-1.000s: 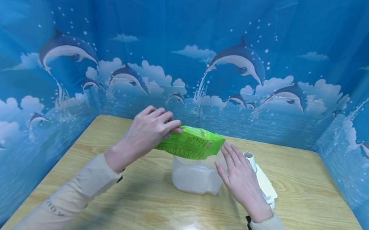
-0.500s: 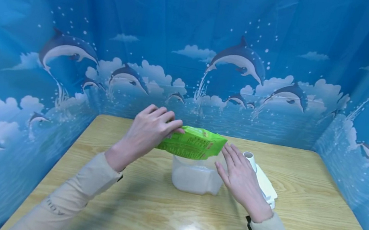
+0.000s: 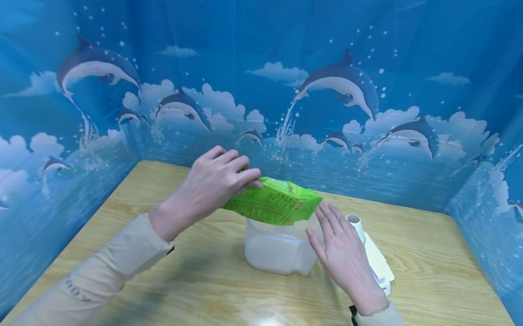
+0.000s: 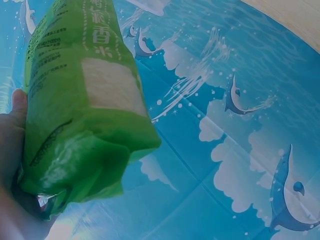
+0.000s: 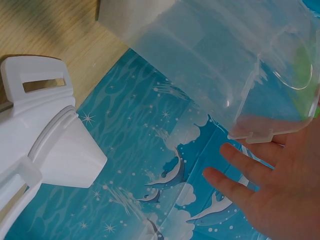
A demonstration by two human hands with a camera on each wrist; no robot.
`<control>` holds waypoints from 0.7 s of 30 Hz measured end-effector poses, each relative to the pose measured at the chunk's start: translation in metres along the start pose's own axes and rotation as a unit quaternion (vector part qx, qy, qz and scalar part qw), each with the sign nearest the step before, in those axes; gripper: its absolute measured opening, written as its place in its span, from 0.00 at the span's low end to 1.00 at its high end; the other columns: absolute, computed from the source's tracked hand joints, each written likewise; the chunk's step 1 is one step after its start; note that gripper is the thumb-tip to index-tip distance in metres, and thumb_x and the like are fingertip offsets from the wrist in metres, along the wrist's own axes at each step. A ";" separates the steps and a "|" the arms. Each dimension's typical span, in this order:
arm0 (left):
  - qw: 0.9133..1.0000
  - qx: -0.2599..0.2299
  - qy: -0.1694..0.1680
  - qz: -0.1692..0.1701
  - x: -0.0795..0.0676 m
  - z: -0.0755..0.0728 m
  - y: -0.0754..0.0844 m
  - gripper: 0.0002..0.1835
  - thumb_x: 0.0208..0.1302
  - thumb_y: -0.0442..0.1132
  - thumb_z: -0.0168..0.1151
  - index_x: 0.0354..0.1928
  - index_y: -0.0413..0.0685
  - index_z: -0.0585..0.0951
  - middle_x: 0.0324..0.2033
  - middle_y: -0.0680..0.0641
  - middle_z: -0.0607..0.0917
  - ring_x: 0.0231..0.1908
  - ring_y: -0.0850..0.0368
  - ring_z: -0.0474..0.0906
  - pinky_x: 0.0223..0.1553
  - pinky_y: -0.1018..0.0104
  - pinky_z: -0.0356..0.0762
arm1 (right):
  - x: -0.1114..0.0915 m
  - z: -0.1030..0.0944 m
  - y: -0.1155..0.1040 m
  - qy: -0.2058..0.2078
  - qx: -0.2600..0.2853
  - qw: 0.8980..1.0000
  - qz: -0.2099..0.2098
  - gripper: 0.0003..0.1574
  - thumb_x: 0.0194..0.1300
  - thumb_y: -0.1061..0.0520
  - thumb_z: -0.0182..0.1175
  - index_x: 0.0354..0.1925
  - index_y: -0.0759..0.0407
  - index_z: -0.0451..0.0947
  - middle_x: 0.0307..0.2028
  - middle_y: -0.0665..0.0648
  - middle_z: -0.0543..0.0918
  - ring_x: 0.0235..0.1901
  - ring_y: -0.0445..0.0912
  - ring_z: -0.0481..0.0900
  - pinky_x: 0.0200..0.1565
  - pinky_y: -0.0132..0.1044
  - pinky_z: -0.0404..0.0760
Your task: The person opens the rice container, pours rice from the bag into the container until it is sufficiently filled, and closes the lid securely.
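Observation:
My left hand [image 3: 211,183] grips a green rice bag [image 3: 275,203] and holds it lying nearly level above a clear plastic container [image 3: 278,249]. In the left wrist view the bag [image 4: 90,105] shows printed characters and a window with pale grains behind it. The container's lower part looks whitish. My right hand [image 3: 342,251] has its fingers straight, close to the bag's right end. From the right wrist view, that hand [image 5: 280,185] is at the rim of the container [image 5: 200,60]; whether it presses there I cannot tell. The bag's mouth is hidden.
A white plastic lid with a spout [image 3: 375,257] lies on the wooden table [image 3: 196,302], right of the container and partly behind my right hand. Its slotted tabs show in the right wrist view. A blue dolphin-print curtain [image 3: 236,66] stands around the table's back and sides.
The bag has shifted very slightly to the right with my left hand. My right hand and the container hold their places; the whole head view has moved a touch.

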State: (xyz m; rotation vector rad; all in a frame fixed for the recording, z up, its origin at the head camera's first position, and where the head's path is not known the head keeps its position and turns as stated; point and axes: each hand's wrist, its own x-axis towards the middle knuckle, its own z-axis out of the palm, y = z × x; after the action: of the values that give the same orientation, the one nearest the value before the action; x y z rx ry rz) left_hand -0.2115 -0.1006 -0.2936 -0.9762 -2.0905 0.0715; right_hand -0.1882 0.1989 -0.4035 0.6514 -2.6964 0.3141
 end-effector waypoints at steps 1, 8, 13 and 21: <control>1.000 0.001 -0.001 0.001 0.000 0.000 0.000 0.11 0.72 0.50 0.61 0.36 0.53 0.84 0.28 0.50 0.85 0.32 0.52 0.80 0.36 0.61 0.77 | 0.000 0.000 0.000 0.000 0.000 1.000 0.000 0.40 0.80 0.40 0.44 0.74 0.68 0.62 0.75 0.66 0.63 0.75 0.60 0.58 0.76 0.52 0.54; 1.000 -0.003 -0.005 0.003 0.001 0.000 0.001 0.10 0.72 0.49 0.61 0.37 0.53 0.84 0.28 0.50 0.85 0.32 0.52 0.80 0.36 0.61 0.77 | 0.000 0.001 0.001 0.006 0.001 1.000 -0.005 0.40 0.80 0.40 0.44 0.73 0.69 0.62 0.74 0.66 0.63 0.74 0.60 0.59 0.76 0.52 0.54; 1.000 -0.007 -0.006 0.008 0.002 0.000 0.001 0.10 0.71 0.49 0.62 0.38 0.53 0.84 0.28 0.50 0.84 0.31 0.53 0.79 0.35 0.62 0.75 | 0.000 0.001 0.001 0.004 0.004 1.000 -0.004 0.40 0.80 0.40 0.44 0.73 0.69 0.62 0.74 0.66 0.63 0.74 0.61 0.58 0.76 0.53 0.54; 1.000 -0.007 -0.013 0.014 0.003 0.000 0.002 0.10 0.70 0.50 0.62 0.38 0.53 0.84 0.27 0.50 0.83 0.30 0.53 0.78 0.33 0.63 0.73 | 0.000 -0.001 0.001 -0.006 0.009 1.000 0.000 0.41 0.80 0.40 0.43 0.73 0.69 0.62 0.74 0.67 0.63 0.75 0.60 0.57 0.76 0.52 0.53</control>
State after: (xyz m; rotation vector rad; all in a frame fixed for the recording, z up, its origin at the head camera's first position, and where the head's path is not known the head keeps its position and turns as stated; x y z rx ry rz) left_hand -0.2118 -0.0974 -0.2928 -1.0174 -2.1046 0.0844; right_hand -0.1885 0.1998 -0.4029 0.6604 -2.7083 0.3351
